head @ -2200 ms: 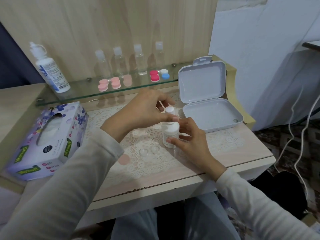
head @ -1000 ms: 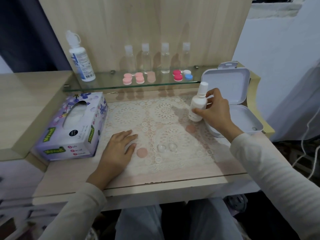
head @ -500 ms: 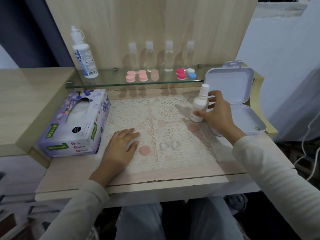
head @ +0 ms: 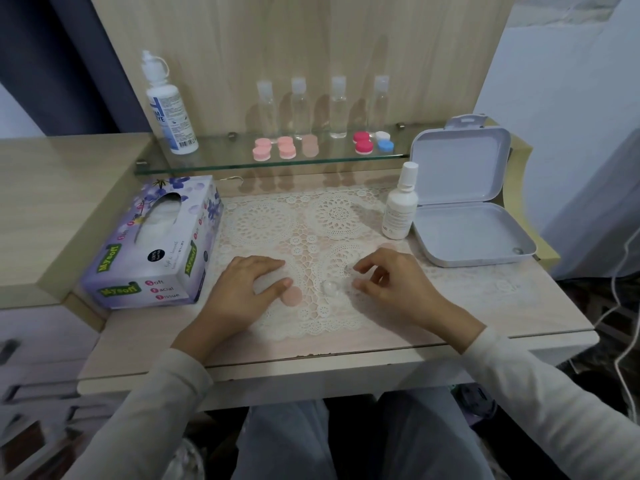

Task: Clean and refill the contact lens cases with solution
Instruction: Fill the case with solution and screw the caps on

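**Both hands down on the mat, lens case at the right fingertips**

The left hand (head: 247, 289) lay palm down on the lace mat (head: 277, 223), fingers straight and relaxed, holding nothing. Its thumb tip sat just beside a loose pink cap (head: 291, 296).

The right hand (head: 393, 284) rested to the right of it with its fingers loosely bent and the thumb and forefinger apart, nothing clasped between them. The clear lens case (head: 330, 287) lay on the mat between the two hands, right at the right thumb tip. Whether the thumb touched it could not be made out.

A second pink cap (head: 387, 245) lay just behind the right hand. Further back stood a small white bottle (head: 400, 209), upright with its cap on, just beside an open white box (head: 467, 233) at the right of the desk. A tissue box (head: 156, 247) sat left of the mat, near the left hand.

On the glass shelf (head: 214, 164) behind stood a large solution bottle (head: 169, 112), four small clear bottles (head: 299, 109), and in front of them closed lens cases in pink (head: 273, 148), red (head: 363, 143) and white with blue (head: 385, 142).
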### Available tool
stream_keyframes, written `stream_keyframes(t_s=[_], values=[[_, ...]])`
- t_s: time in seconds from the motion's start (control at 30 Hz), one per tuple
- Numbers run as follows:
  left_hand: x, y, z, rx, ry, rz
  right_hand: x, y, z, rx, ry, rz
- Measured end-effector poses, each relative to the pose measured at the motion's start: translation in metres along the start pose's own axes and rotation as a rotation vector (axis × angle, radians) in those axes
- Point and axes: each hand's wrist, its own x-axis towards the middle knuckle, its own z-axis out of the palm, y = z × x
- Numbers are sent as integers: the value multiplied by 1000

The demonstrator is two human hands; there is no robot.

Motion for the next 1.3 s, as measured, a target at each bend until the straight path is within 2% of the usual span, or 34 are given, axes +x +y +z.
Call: stream_keyframes(t_s=[0.1,0.2,0.47,0.63,1.07,1.3], values=[[-9,8,-2,-75,-82,58,1,1,4,-8,-18,4],[-12,11,0,-39,-120,94,0,2,9,-14,-7,-5],[-3,23,7,-80,-45,95,-2,8,14,57,53,-20],[4,48,14,-141,-9,167,-4,12,17,128,103,-22],[12,60,27,-79,-55,165,-7,11,16,232,153,17],[14,66,24,45,-80,147,-7,13,17,240,154,4]])
